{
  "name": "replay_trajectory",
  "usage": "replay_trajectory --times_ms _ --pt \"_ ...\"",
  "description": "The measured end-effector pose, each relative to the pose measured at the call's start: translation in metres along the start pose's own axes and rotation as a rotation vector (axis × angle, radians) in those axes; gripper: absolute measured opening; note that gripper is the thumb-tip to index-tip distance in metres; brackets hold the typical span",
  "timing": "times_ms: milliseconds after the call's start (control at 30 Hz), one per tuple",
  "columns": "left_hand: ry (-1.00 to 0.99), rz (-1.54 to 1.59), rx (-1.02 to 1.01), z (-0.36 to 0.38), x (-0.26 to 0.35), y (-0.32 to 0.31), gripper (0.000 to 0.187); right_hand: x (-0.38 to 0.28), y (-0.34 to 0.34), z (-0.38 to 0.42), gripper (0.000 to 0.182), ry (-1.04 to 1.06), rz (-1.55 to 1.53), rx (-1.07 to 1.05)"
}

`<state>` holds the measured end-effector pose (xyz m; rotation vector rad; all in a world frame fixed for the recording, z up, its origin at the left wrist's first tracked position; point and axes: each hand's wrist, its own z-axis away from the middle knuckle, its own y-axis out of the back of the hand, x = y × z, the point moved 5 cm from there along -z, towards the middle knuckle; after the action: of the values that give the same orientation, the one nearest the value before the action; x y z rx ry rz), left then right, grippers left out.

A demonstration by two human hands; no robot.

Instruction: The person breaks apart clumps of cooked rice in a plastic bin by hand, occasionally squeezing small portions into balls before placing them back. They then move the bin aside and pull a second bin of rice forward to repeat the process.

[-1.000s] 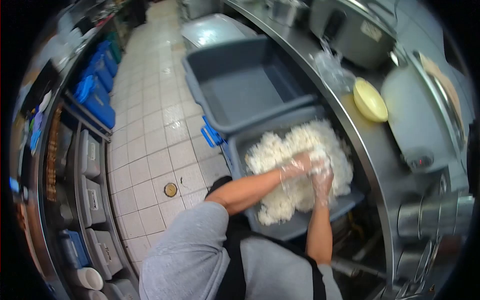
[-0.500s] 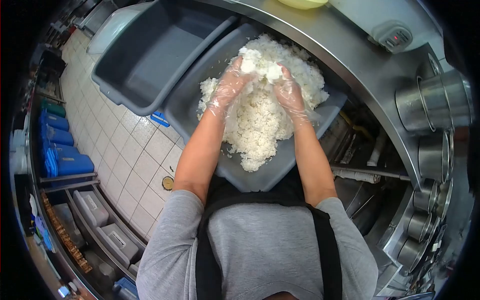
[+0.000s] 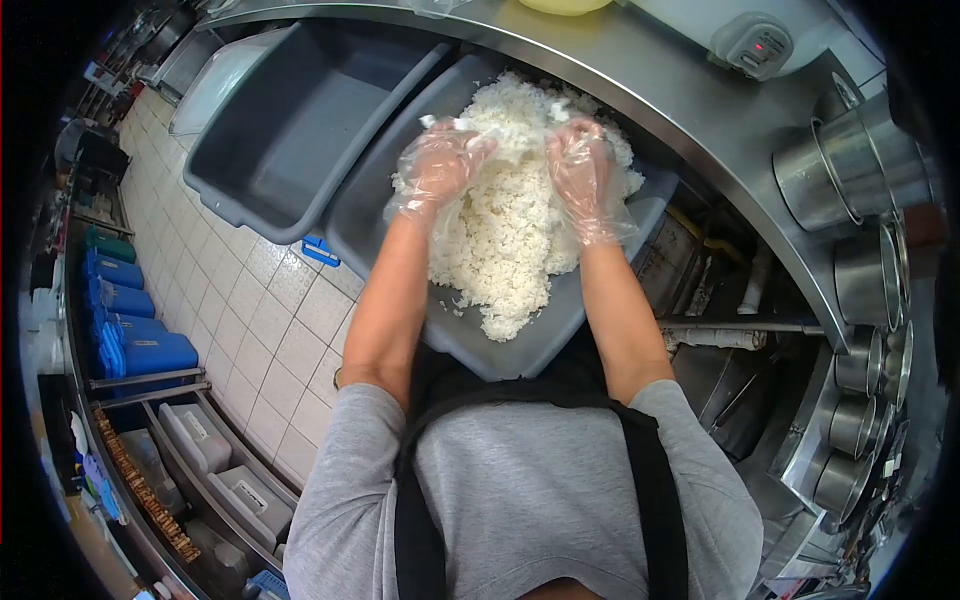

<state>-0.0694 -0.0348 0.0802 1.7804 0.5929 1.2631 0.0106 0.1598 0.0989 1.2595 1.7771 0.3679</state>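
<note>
A large heap of cooked white rice [image 3: 505, 260] fills much of a grey plastic tub [image 3: 455, 345] in front of me. Both my hands wear clear, loose plastic gloves. My left hand [image 3: 440, 168] is over the heap's left side, its fingers curled round some rice; white clumps show at the fingertips. Over the right side, my right hand [image 3: 580, 170] is closed with bent fingers at the rice, and its grip is partly hidden by the crinkled glove. A band of rice lies between the two hands.
A second grey tub [image 3: 300, 120] stands to the left, overlapping the first. A steel counter [image 3: 660, 90] curves behind, bearing a rice-cooker-like device with a red light [image 3: 755, 45]. Steel pots [image 3: 830, 175] line the right. Blue bins [image 3: 150, 345] sit left, beyond the tiled floor [image 3: 260, 340].
My hands have moved apart and slightly toward me, the left one going left. The rice lumps held up between them have broken up or dropped, and the fingers are more curled.
</note>
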Motion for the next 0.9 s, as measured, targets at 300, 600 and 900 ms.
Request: replay_trajectory --times_ms 300,600,900 --pt "-0.002 -0.435 -0.690 0.041 -0.040 -0.015 0.101 -0.022 -0.036 0.042 0.086 -0.427 -0.371 -0.890" --pt "-0.171 -0.482 -0.632 0.097 -0.017 0.008 0.040 -0.085 -0.037 0.109 0.039 -0.141 -0.289 -1.024" --pt "-0.233 0.154 -0.406 0.079 0.015 0.075 0.057 -0.071 0.021 -0.002 0.057 0.120 0.049 -0.803"
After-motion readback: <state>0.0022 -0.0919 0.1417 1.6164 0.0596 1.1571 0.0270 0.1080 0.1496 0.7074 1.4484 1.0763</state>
